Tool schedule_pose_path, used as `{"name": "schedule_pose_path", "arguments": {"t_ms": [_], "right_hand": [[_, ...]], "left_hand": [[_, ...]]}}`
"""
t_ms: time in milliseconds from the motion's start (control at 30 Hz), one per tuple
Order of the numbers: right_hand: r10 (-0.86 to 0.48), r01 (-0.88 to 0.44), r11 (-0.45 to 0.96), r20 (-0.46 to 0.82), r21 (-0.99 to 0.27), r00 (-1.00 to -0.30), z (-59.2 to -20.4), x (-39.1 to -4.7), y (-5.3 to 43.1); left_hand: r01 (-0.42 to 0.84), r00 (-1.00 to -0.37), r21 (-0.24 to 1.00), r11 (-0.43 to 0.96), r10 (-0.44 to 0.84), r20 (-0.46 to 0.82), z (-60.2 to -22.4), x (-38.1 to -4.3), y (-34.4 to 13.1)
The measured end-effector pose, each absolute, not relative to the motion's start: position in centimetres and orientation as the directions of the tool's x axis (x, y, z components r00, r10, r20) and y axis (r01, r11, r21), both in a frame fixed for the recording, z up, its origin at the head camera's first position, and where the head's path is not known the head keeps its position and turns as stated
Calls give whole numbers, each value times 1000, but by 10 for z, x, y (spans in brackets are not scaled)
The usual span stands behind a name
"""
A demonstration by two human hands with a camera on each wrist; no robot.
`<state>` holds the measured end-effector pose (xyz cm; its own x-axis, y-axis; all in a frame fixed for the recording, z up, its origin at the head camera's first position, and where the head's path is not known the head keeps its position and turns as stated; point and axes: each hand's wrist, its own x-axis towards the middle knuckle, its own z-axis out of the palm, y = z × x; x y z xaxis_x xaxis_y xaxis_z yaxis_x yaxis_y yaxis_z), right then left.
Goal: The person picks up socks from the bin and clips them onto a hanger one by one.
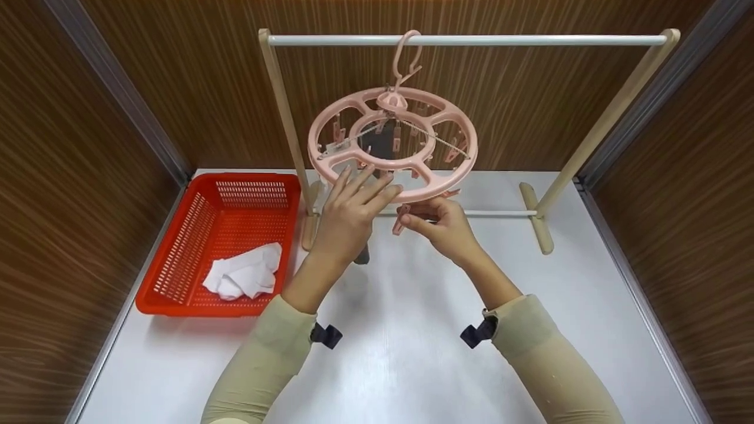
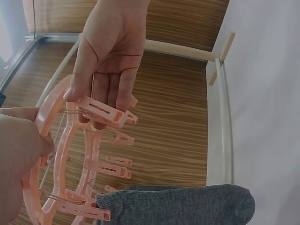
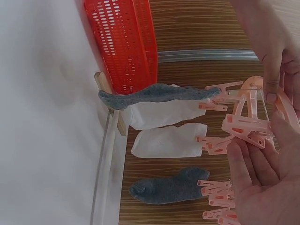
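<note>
A pink round clip hanger (image 1: 445,187) hangs by its hook (image 1: 406,56) from a rack's white bar. My left hand (image 1: 353,215) holds the near-left part of its rim; in the left wrist view its fingers curl round that rim. Near the front, my right hand (image 1: 445,229) pinches a pink clothespin (image 1: 400,219) between thumb and fingers. Nothing shows between that clothespin's jaws. In the right wrist view, a grey sock (image 3: 159,95), a white sock (image 3: 171,140) and another grey sock (image 3: 171,187) hang from clips. Another white sock (image 3: 161,112) is partly hidden behind the upper grey one.
A red perforated basket (image 1: 150,300) stands on the left with crumpled white fabric (image 1: 247,274) inside. The rack's wooden posts (image 1: 607,126) rise from feet on the white table (image 1: 412,365). Brown wood-grain panels (image 1: 530,106) enclose the back and sides.
</note>
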<state>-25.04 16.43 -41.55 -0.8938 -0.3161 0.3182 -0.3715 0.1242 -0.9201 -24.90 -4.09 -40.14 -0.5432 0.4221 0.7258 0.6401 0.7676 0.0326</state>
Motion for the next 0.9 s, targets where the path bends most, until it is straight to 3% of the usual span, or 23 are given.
{"name": "schedule_pose_path", "arguments": {"t_ms": [200, 467, 900], "right_hand": [[-293, -348, 139, 297, -927, -909, -415, -250, 164], [-309, -341, 40, 313, -939, -898, -419, -250, 164], [-280, -357, 98, 319, -929, -906, -438, -262, 168]], "left_hand": [[635, -542, 38, 771, 410, 733, -403, -249, -43], [635, -554, 39, 771, 420, 719, -402, -249, -45], [619, -579, 43, 784, 418, 700, -404, -249, -48]]}}
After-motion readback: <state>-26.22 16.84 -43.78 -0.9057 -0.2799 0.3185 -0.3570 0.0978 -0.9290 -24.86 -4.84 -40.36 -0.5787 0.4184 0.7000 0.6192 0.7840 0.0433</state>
